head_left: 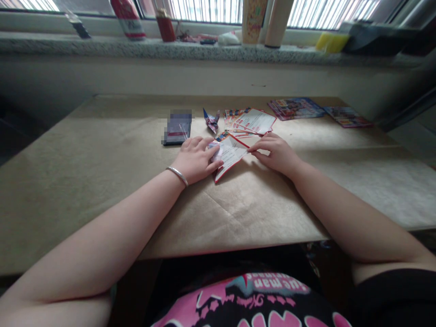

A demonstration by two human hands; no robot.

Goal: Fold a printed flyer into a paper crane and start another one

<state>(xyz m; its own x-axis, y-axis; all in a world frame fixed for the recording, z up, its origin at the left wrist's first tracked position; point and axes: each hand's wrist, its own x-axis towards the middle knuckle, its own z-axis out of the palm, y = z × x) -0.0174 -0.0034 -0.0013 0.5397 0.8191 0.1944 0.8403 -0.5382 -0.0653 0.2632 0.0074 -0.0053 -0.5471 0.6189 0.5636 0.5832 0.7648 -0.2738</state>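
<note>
A partly folded sheet of printed paper (230, 154), white with red edges, lies between my hands above the table. My left hand (195, 159), a silver bangle on its wrist, rests on the paper's left part with fingers spread. My right hand (275, 153) pinches the paper's right corner between thumb and fingers. Just beyond my left hand lies a dark phone (177, 128). A folded paper crane (211, 121) stands to the right of the phone. Behind the folded sheet is a fanned pile of printed sheets (256, 120).
Two stacks of colourful printed cards or booklets, one nearer the middle (296, 108) and one farther right (349, 117), lie at the table's back right. On the stone windowsill (190, 52) stand a red and white bottle (128, 20), a red container (165, 27) and tall cylinders (278, 22).
</note>
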